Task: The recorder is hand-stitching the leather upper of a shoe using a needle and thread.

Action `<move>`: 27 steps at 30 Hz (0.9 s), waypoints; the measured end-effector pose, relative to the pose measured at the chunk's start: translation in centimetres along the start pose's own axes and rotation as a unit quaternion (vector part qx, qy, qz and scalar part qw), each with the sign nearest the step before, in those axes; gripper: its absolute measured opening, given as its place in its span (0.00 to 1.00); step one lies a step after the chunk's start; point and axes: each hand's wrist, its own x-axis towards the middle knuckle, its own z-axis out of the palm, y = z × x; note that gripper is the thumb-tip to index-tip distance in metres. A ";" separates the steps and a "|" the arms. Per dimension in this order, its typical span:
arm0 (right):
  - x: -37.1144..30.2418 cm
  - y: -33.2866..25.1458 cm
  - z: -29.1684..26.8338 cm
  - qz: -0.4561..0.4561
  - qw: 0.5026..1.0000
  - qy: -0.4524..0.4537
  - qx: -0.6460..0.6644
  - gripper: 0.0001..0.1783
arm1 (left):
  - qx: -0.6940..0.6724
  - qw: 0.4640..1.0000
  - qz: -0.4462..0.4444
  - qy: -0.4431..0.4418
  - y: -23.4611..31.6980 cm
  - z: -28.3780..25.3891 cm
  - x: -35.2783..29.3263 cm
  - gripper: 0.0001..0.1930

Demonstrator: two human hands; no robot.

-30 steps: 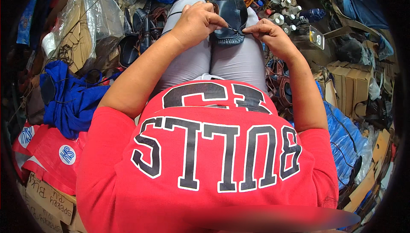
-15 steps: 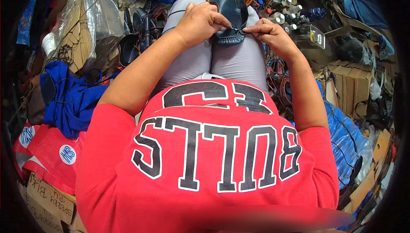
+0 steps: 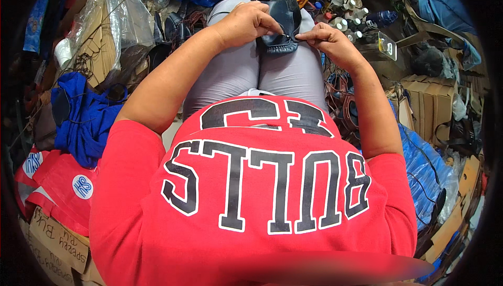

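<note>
A black leather shoe upper (image 3: 281,49), with gathered puckers round its toe, rests on my grey-trousered lap between my knees. From its far end rises a dark loop-shaped strap or edge. My left hand (image 3: 255,23) comes in over its left side, thumb and forefinger pinched together at the seam above the toe. A tiny bright glint shows at those fingertips; what they pinch is too small to make out. On the other side my right hand (image 3: 326,38) is closed in a pinch, its fingertips at the right edge of the shoe upper.
Several capped bottles (image 3: 356,16) stand beyond my right knee, near a cardboard stack (image 3: 428,100). At left lie clear plastic sheeting (image 3: 128,18), blue cloth (image 3: 86,121) and a red bag (image 3: 63,191). Blue plastic (image 3: 419,165) and dark cords crowd the right side.
Both hands stay pinched at the shoe upper and have barely moved. My left forearm has shifted slightly outward to the left, and the shoe upper lies a touch further left in view.
</note>
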 end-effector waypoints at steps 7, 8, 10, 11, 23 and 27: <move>0.0 0.2 0.2 -0.001 1.000 0.001 0.020 0.26 | -0.016 1.000 -0.025 0.009 0.6 0.3 0.1 0.11; 0.0 0.1 0.2 -0.001 1.000 0.001 0.019 0.26 | -0.016 1.000 -0.024 0.009 0.7 0.5 0.5 0.11; 0.0 -0.3 0.3 -0.006 1.000 -0.001 0.000 0.23 | 0.005 1.000 -0.004 0.003 0.8 0.7 1.0 0.10; -0.1 -0.6 0.4 -0.006 1.000 -0.001 -0.001 0.23 | 0.005 1.000 -0.003 0.004 0.8 0.6 1.0 0.10; -0.7 -0.4 1.9 0.061 0.982 0.045 0.175 0.17 | -0.049 0.961 -0.272 0.022 3.7 1.3 -0.4 0.11; -0.1 -0.3 1.9 0.059 0.982 0.050 0.173 0.14 | 0.014 0.963 -0.269 0.013 3.6 2.2 0.2 0.09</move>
